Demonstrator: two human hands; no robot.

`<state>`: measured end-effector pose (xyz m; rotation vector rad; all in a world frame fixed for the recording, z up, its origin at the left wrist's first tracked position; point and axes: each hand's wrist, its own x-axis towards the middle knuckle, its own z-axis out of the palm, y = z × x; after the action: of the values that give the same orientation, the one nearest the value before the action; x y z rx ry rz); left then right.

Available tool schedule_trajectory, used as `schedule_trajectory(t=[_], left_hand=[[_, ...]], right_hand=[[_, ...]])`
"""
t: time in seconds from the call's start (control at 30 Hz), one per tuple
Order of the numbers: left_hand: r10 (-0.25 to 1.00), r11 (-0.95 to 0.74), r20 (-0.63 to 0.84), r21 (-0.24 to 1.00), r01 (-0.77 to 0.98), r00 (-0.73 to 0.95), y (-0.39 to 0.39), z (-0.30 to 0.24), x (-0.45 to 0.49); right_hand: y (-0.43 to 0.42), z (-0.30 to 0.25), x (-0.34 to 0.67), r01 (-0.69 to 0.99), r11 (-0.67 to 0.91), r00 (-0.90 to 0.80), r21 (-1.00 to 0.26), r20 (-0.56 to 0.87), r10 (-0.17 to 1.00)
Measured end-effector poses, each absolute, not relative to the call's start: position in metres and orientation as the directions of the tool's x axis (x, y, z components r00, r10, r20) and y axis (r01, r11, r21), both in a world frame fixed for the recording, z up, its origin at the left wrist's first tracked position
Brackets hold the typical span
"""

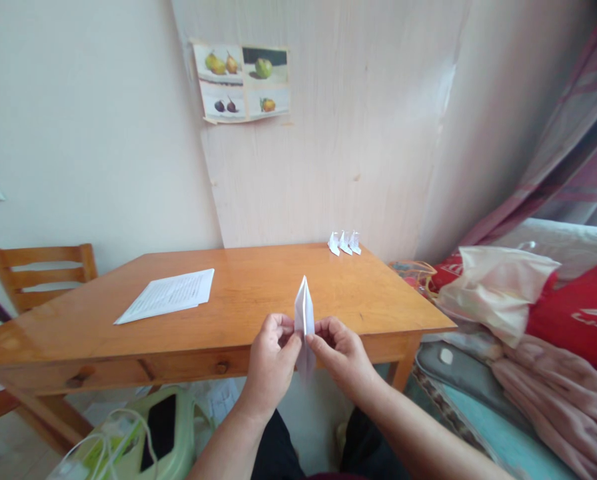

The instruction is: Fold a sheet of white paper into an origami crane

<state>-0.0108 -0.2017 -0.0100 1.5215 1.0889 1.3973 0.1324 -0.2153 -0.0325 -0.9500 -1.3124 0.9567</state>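
Note:
A folded sheet of white paper is held upright in front of me, its pointed end up and its long fold facing me. My left hand pinches its left side between thumb and fingers. On the right side, my right hand pinches it the same way. Both thumbs meet near the middle of the paper, just in front of the table's near edge. Several small folded white paper figures stand in a row at the table's far right corner. A stack of printed paper sheets lies on the left of the table.
The wooden table stands against the wall, drawers facing me. A wooden chair is at the left. Below sits a green stool with a black phone and white cables. Bags and a pink blanket lie at the right.

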Motion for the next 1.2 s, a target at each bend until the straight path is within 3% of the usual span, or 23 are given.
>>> schedule_trajectory(t=[0.47,0.77,1.0,1.2], left_hand=[[0.926,-0.282,0.282,0.959,-0.039,0.249,-0.206,-0.012,-0.013],[0.92,-0.372,0.341,0.914,0.162,0.192,-0.204,-0.018,-0.011],[0.893,-0.448,0.427,0.867,0.219,0.141,-0.205,-0.022,-0.009],[0.829,-0.551,0.544,0.75,0.365,0.133,-0.204,-0.025,-0.01]], right_hand=[[-0.213,-0.035,0.135,-0.064,0.345,0.03,-0.937,0.343,0.939],[-0.214,-0.038,0.137,-0.139,0.379,0.006,-0.915,0.382,0.924],[-0.211,-0.047,0.139,-0.126,0.422,-0.017,-0.898,0.427,0.904],[-0.208,-0.052,0.14,-0.16,0.464,-0.031,-0.871,0.475,0.88]])
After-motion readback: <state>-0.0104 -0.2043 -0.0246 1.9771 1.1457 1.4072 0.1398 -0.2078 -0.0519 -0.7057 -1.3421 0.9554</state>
